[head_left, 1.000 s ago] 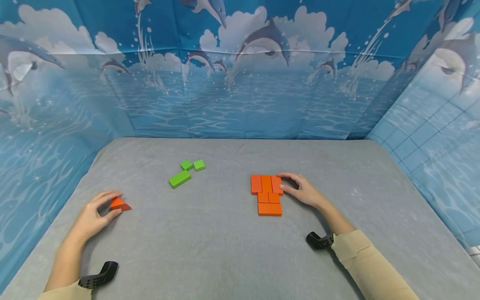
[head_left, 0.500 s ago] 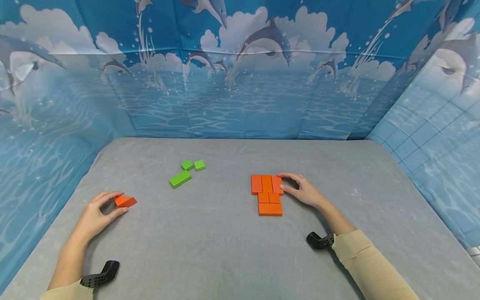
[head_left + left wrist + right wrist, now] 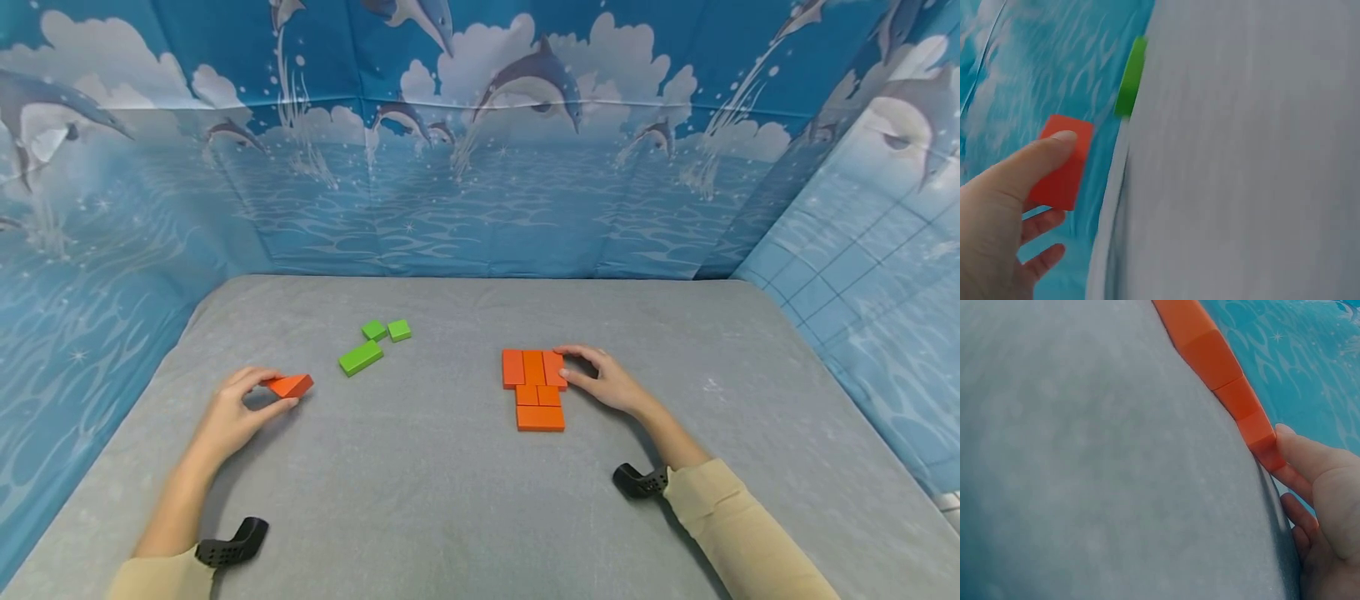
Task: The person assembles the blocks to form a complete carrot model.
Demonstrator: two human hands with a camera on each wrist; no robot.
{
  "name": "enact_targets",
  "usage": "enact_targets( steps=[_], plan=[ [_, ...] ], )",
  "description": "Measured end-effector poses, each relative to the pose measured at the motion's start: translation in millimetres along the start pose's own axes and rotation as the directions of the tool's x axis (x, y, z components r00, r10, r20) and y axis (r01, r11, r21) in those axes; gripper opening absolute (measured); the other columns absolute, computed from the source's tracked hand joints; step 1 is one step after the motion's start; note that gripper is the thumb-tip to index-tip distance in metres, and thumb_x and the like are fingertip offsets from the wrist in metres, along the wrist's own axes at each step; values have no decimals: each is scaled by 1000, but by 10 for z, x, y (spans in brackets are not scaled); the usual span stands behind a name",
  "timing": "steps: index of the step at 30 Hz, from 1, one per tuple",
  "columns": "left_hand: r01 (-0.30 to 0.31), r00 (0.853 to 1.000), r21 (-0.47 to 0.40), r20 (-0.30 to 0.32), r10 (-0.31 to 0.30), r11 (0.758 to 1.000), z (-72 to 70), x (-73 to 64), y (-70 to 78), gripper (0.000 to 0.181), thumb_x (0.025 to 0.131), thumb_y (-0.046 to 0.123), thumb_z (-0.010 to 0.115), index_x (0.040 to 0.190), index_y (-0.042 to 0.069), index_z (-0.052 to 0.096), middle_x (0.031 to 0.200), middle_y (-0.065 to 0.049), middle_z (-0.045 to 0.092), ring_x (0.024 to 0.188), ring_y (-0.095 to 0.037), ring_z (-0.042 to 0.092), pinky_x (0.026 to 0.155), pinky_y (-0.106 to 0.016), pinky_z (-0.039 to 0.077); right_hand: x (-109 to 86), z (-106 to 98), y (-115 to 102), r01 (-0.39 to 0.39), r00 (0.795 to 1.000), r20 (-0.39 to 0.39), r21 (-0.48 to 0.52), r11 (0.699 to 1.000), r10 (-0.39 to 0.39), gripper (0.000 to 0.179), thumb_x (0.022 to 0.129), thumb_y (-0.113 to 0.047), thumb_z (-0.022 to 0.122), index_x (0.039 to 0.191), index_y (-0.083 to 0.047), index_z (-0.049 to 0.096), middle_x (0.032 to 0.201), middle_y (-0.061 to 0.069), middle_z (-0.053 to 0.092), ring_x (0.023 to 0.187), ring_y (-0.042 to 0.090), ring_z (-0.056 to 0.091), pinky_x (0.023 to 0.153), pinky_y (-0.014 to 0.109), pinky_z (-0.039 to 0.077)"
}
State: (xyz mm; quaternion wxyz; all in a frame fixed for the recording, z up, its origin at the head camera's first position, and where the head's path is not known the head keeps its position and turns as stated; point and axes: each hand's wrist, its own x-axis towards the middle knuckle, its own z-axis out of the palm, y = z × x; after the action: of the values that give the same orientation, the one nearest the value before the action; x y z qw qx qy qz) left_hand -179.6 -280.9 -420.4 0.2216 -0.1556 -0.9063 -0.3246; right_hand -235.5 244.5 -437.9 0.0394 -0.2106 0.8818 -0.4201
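In the head view my left hand (image 3: 238,412) pinches an orange triangular block (image 3: 292,386) between thumb and fingers, at the left of the table. The left wrist view shows my thumb (image 3: 1054,153) pressed on a flat face of this block (image 3: 1075,181). Several orange blocks (image 3: 540,418) lie flat, edge to edge, right of the middle: three side by side at the far end, two small ones below, one crosswise nearest me. My right hand (image 3: 606,382) holds the upper right block (image 3: 554,367), index finger at its far edge, thumb (image 3: 1300,450) on its side.
Three green blocks lie left of the middle: a long one (image 3: 361,358) and two small ones, one of them a small square block (image 3: 399,331). A grey cloth covers the table (image 3: 420,517). A blue dolphin curtain (image 3: 480,208) hangs behind and along both sides.
My left hand has moved right and away from me with the triangular block, which has turned on the way. The right hand and the laid orange blocks have stayed in place.
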Motion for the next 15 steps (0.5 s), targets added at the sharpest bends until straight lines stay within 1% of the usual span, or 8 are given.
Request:
enact_targets(
  steps=[2,3,6,10,11,15],
  plan=[
    [-27,1000,-6,-10,27,1000,84,72,124,38,63,3,81,97,0,65,90,-10,62,87,-11,49,74,-28,38,0,1,4,5,1000,1,-4,1000,-5,44,91,-26,58,130,-8,50,133,14,46,127,33,34,102,54,23],
    [-40,999,-16,-12,40,999,128,109,187,38,63,4,81,97,0,65,90,-9,62,86,-13,50,74,-31,39,0,0,5,6,1000,1,-4,1000,-6,43,91,-26,58,129,-8,50,133,13,47,127,33,34,102,54,23],
    [-73,997,-51,-25,72,996,278,207,394,38,63,4,82,96,-1,65,90,-10,62,86,-21,52,74,-34,39,0,-4,-5,5,1000,4,-4,1000,-5,43,91,-26,58,130,-9,50,133,12,47,127,32,34,102,54,23],
    [-119,993,-97,-23,118,988,503,308,704,37,64,8,82,96,0,66,91,-9,62,85,-22,53,73,-38,42,0,-2,-12,10,1000,2,-7,1000,-10,43,91,-27,58,130,-9,50,133,13,47,127,32,35,102,53,23],
    [-129,992,-100,-15,128,987,560,328,787,37,64,10,82,97,1,66,91,-8,62,85,-22,53,73,-40,43,0,0,-7,11,1000,0,-5,1000,-11,43,91,-27,58,129,-9,50,133,13,47,127,32,35,102,53,23],
    [-166,985,-99,29,169,981,807,376,1095,36,65,17,82,97,6,67,92,-5,62,84,-20,55,73,-41,44,-6,3,6,19,1000,-6,-3,1000,-19,43,91,-24,58,129,-8,50,133,14,47,126,33,35,102,54,24]
  ],
)
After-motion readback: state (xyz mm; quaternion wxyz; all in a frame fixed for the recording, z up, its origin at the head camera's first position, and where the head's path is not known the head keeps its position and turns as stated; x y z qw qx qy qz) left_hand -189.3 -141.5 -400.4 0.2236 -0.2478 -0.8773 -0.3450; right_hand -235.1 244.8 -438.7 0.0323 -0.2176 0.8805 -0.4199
